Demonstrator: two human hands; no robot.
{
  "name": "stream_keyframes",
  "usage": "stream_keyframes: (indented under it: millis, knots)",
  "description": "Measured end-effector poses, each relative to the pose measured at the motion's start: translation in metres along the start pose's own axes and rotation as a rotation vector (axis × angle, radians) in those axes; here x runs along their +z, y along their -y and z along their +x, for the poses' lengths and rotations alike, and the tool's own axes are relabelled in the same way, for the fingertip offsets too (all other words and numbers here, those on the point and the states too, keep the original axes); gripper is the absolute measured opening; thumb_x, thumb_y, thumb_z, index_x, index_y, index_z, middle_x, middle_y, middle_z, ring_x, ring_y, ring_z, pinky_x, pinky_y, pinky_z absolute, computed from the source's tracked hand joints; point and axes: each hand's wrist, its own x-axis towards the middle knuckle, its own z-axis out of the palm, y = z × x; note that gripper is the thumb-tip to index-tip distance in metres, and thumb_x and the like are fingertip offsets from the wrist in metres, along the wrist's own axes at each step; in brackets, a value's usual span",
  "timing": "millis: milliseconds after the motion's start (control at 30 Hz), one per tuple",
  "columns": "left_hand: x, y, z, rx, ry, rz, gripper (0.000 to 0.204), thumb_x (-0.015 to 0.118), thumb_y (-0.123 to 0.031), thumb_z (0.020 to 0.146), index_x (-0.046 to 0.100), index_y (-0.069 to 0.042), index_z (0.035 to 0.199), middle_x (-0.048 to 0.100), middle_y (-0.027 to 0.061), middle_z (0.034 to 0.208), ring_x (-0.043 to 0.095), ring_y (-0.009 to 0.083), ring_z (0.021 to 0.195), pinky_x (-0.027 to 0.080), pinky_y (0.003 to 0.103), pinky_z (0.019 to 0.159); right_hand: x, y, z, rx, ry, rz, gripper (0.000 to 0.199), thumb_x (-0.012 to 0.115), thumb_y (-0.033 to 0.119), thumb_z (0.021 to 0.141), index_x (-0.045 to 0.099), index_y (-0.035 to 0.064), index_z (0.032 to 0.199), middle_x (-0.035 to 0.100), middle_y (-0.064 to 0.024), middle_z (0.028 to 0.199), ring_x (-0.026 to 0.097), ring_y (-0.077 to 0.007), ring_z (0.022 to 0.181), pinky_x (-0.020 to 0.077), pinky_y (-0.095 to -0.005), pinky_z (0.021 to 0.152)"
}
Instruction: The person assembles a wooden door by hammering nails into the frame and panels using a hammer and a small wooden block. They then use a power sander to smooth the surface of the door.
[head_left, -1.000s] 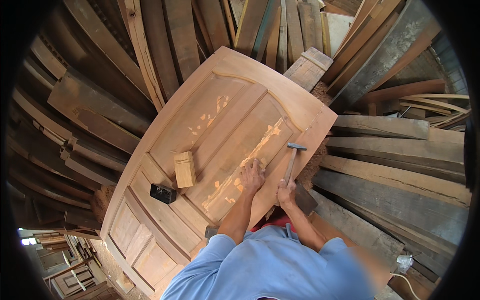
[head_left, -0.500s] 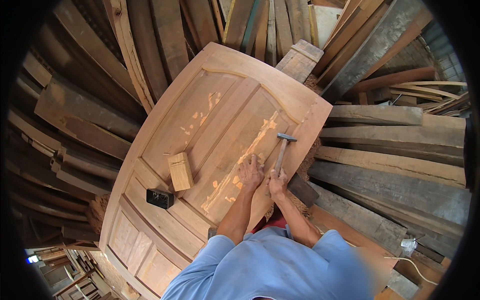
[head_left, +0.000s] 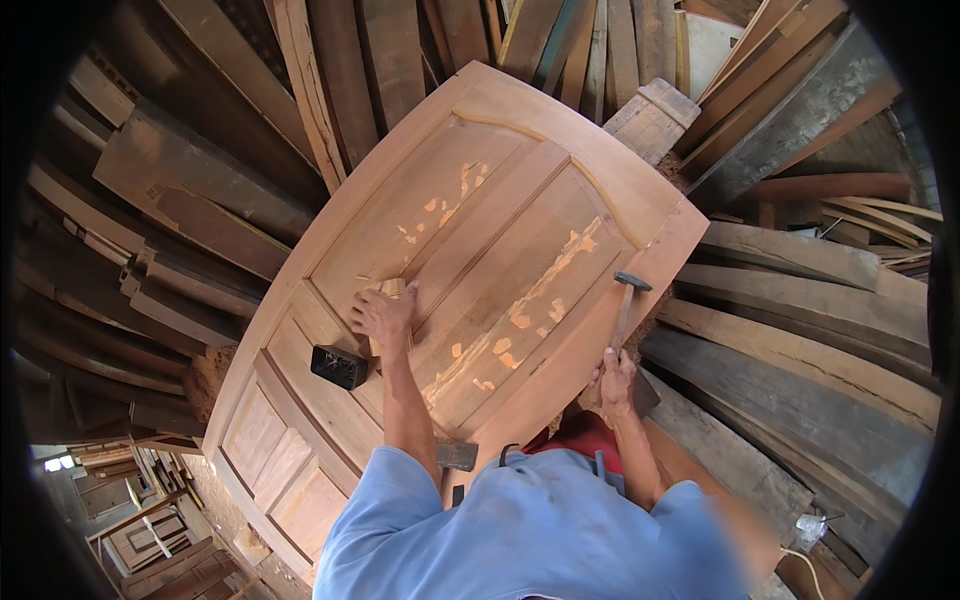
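Your right hand (head_left: 612, 378) clenches the hammer (head_left: 624, 312) low on its handle, head-heavy steel above, while your left hand (head_left: 383, 315) covers a light, rigid wooden block (head_left: 392, 289) on the door (head_left: 520, 250)

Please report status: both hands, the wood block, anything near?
Left hand on the wooden block, lying on the door. Right hand grips the hammer, head raised above the door's edge. Small black box beside the left hand.
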Motion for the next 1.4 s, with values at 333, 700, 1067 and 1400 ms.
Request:
stream_keyframes:
  millis: [333,700,1067,1400]
  knots:
    - [0.044,0.057,0.018,0.079,0.537,-0.028,0.108,0.087,-0.055,0.067,0.043,0.007,0.145,0.049,0.0248,0.151,0.040,0.0391,0.145,0.035,0.049,0.120,-0.018,0.019,0.001,-0.067,-0.093,0.078,0.024,0.054,0.030,0.107,0.055,0.0068,0.109,0.056,-0.0019,0.081,0.056,-0.0097,0.059,0.0501,-0.0270,0.048]
    - [-0.002,-0.127,-0.099,1.241,0.598,-0.556,0.066,0.091,-0.025,0.064,0.053,0.001,0.112,0.048,0.0277,0.146,0.045,0.0453,0.136,0.036,0.051,0.119,-0.048,0.011,-0.014,0.031,-0.166,0.150,0.023,0.052,0.029,0.109,0.055,0.0067,0.116,0.057,-0.0028,0.082,0.057,-0.0110,0.059,0.0490,-0.0270,0.049]
    - [0.043,-0.304,-0.186,1.932,0.676,-0.786,0.051,0.081,-0.015,0.063,0.052,-0.005,0.104,0.048,0.0291,0.140,0.037,0.0486,0.143,0.026,0.062,0.122,-0.093,0.015,-0.046,0.069,-0.272,0.248,0.029,0.049,0.029,0.110,0.048,0.0057,0.128,0.054,-0.0026,0.085,0.054,-0.0102,0.061,0.0490,-0.0261,0.051]
    - [0.068,-0.320,-0.159,2.068,0.785,-0.811,0.043,0.077,-0.009,0.067,0.052,-0.006,0.103,0.048,0.0293,0.137,0.042,0.0486,0.135,0.033,0.060,0.114,-0.057,0.039,-0.064,0.078,-0.215,0.152,0.029,0.047,0.026,0.111,0.046,0.0040,0.130,0.054,-0.0038,0.086,0.055,-0.0100,0.062,0.0508,-0.0269,0.053]
